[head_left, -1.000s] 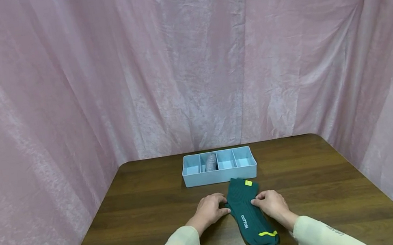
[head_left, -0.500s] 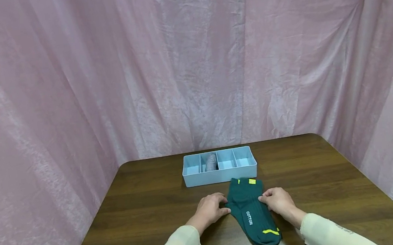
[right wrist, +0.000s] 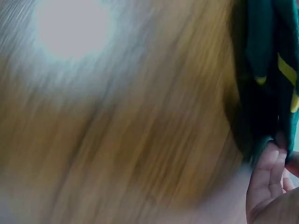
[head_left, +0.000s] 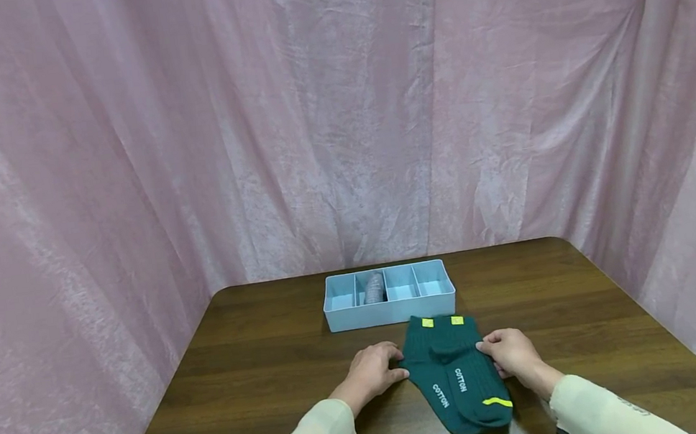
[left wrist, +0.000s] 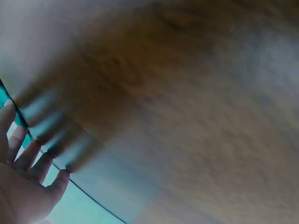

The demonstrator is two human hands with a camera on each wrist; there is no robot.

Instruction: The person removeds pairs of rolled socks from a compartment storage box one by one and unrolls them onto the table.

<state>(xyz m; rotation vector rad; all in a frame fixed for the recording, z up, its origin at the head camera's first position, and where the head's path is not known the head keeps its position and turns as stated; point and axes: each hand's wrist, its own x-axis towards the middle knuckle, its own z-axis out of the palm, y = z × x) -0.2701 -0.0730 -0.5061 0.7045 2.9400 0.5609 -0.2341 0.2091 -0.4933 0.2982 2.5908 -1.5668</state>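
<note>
Two dark green socks with "COTTON" lettering and yellow marks lie overlapped on the brown wooden table [head_left: 264, 379]. The lower sock [head_left: 420, 367] lies to the left, and the upper sock [head_left: 472, 379] is offset to its right. My left hand [head_left: 388, 369] rests with its fingertips on the lower sock's left edge. In the left wrist view the left hand's fingers [left wrist: 32, 156] look fairly straight. My right hand [head_left: 493, 351] pinches the upper sock's right edge. The right wrist view shows the green sock [right wrist: 266, 70] just above the right hand's fingertips [right wrist: 264, 170].
A light blue tray [head_left: 392, 311] with several compartments stands just beyond the socks. A rolled grey sock [head_left: 373, 288] sits in its second compartment from the left. Pink curtains [head_left: 334, 103] close in the table on three sides.
My right hand has drawn the upper sock to the right, so the two socks now show side by side. The left hand has stayed on the lower sock's edge.
</note>
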